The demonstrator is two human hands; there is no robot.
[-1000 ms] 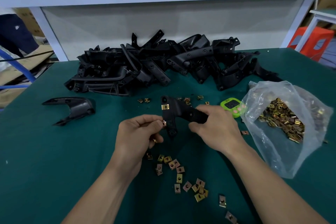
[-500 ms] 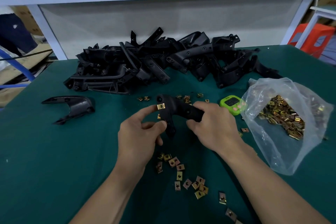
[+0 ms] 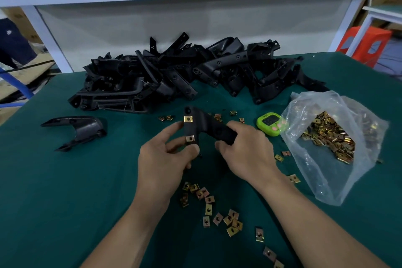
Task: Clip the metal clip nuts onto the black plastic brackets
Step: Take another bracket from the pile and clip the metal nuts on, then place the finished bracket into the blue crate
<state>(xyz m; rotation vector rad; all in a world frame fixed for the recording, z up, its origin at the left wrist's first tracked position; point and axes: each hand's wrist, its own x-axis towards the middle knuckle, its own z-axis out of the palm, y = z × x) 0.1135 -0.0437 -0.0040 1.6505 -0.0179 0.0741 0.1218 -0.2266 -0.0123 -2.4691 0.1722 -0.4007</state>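
Mid-table (image 3: pixel 65 202), left hand (image 3: pixel 161 163) and right hand (image 3: pixel 245 150) grip the bracket (image 3: pixel 208 125), clipped arm pointing away.

A table (image 3: pixel 54 202) covered in dark green carries a pile of black plastic brackets (image 3: pixel 174 76) along its far side, with a lone bracket (image 3: pixel 80 128) lying apart at the left. Loose clip nuts (image 3: pixel 208 202) are scattered at the near middle. At the right, a green timer (image 3: pixel 268 123) sits just beside a clear plastic bag (image 3: pixel 315 172) of more nuts.
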